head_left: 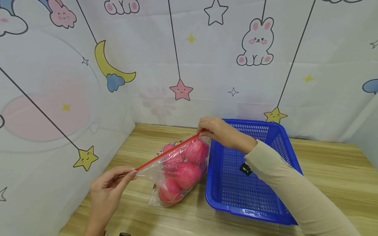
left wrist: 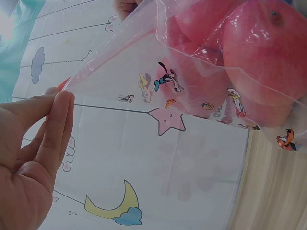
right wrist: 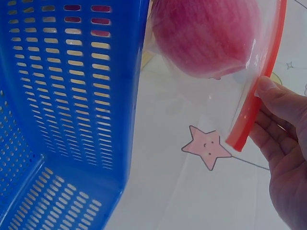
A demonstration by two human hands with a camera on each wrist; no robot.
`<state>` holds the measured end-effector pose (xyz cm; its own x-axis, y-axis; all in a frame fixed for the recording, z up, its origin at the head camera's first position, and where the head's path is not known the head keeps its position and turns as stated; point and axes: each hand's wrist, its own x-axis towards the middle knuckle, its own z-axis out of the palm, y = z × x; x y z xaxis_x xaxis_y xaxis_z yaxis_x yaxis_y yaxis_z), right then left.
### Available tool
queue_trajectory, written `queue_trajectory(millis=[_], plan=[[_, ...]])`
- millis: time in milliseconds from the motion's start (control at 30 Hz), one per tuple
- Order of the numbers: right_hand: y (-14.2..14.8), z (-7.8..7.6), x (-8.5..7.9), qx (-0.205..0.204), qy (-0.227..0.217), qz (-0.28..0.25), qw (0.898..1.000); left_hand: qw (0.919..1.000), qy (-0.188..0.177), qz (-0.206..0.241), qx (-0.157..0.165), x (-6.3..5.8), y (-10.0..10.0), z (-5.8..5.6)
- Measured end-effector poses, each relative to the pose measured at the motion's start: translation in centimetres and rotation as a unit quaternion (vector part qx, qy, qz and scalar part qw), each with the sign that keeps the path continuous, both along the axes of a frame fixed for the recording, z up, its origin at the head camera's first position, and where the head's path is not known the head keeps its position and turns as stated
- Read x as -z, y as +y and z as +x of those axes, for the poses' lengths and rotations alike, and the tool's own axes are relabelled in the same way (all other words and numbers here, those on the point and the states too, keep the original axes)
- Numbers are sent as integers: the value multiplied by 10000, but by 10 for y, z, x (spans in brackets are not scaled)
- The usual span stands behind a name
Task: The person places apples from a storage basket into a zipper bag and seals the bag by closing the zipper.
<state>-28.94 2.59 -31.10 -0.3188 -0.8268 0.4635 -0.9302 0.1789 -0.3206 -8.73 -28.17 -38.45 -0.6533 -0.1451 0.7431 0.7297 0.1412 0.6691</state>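
Note:
A clear zip bag [head_left: 153,178] with a red seal strip [head_left: 165,153] and small printed cartoon figures rests on the table, bulging with several pinkish-red apples [head_left: 188,175]. My left hand [head_left: 108,185] pinches the near left end of the strip between thumb and fingertips. At the far right end, my right hand [head_left: 217,129] pinches the strip, which is stretched straight between both hands. In the left wrist view the apples [left wrist: 264,52] show through the plastic beside my left hand [left wrist: 36,139]. The right wrist view has the thumb of my right hand [right wrist: 288,129] on the red strip [right wrist: 249,115].
Right of the bag stands a blue perforated plastic basket [head_left: 211,183], with a small black item [head_left: 245,168] inside. My right forearm passes over it. A white cartoon-printed cloth [head_left: 206,59] hangs behind the wooden table [head_left: 330,167]. A dark object [head_left: 125,234] peeks in at the bottom edge.

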Motion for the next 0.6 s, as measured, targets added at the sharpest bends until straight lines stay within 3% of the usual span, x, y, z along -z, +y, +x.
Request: queue_trajectory(millis=[600], plan=[[13, -8, -2, 378, -74, 241, 9990, 10000, -48, -59, -55, -1, 0, 1]])
